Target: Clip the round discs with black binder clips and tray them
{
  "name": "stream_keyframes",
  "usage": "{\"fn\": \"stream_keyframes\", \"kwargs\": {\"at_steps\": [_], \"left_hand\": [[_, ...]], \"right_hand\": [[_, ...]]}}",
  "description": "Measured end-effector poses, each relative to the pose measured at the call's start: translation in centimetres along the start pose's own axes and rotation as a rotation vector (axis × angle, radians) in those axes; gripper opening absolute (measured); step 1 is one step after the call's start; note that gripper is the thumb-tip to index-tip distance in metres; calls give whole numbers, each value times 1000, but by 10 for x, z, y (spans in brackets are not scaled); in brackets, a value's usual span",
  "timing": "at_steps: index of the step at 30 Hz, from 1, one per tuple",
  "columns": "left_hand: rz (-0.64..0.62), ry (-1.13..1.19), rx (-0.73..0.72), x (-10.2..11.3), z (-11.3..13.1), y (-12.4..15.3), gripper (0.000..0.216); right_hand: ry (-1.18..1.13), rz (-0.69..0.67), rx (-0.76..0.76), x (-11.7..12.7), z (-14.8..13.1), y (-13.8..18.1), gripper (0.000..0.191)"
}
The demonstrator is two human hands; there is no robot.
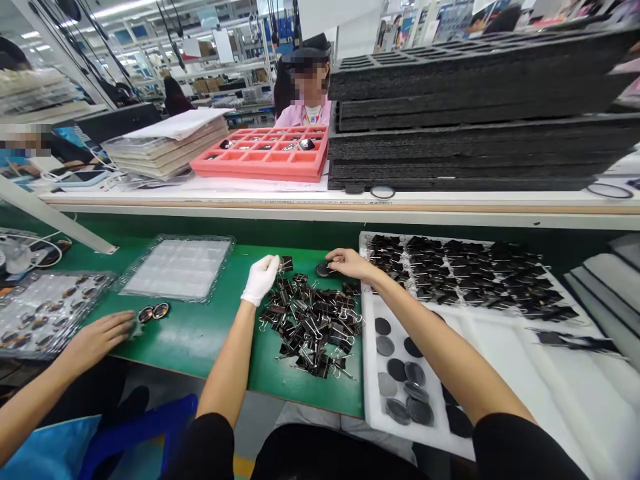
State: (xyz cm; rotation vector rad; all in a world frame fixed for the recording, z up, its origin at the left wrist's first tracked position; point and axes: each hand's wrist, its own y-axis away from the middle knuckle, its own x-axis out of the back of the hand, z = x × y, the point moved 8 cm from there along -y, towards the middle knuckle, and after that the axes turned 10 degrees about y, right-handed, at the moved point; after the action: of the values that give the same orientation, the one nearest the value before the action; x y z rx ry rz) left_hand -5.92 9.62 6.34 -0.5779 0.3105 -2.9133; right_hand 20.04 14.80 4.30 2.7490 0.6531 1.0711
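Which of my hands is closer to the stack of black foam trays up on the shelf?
Right. The right hand lies just below the black foam trays; the gloved left hand is farther left, by the binder clip pile.

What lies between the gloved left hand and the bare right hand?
In the head view, only bare green mat separates left hand and right hand; the binder clip pile sits nearer.

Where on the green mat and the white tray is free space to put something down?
Bare green mat lies between the clear blister tray, the co-worker's hand and the binder clip pile. The white tray is bare at its middle, right of the dark discs. Crowded: the clip pile and the clip rows.
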Motion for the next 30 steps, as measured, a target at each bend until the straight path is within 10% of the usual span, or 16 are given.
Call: {"fn": "stream_keyframes", "kwargs": {"at_steps": [4,8,20,30], "left_hand": [[-34,28,-26,-19,32,8,41],[-87,115,-42,-43,66,21,43],[-520,-116,-64,-65,133,97,39],[-770,-11,269,-65,139,146,28]], "right_hand": [[-385,178,53,27,-8,21,20],[-739,-52,111,9,-31,61,26],[-481,-21,263,1,-48,177,27],[-862,179,40,0,0,231,42]]}}
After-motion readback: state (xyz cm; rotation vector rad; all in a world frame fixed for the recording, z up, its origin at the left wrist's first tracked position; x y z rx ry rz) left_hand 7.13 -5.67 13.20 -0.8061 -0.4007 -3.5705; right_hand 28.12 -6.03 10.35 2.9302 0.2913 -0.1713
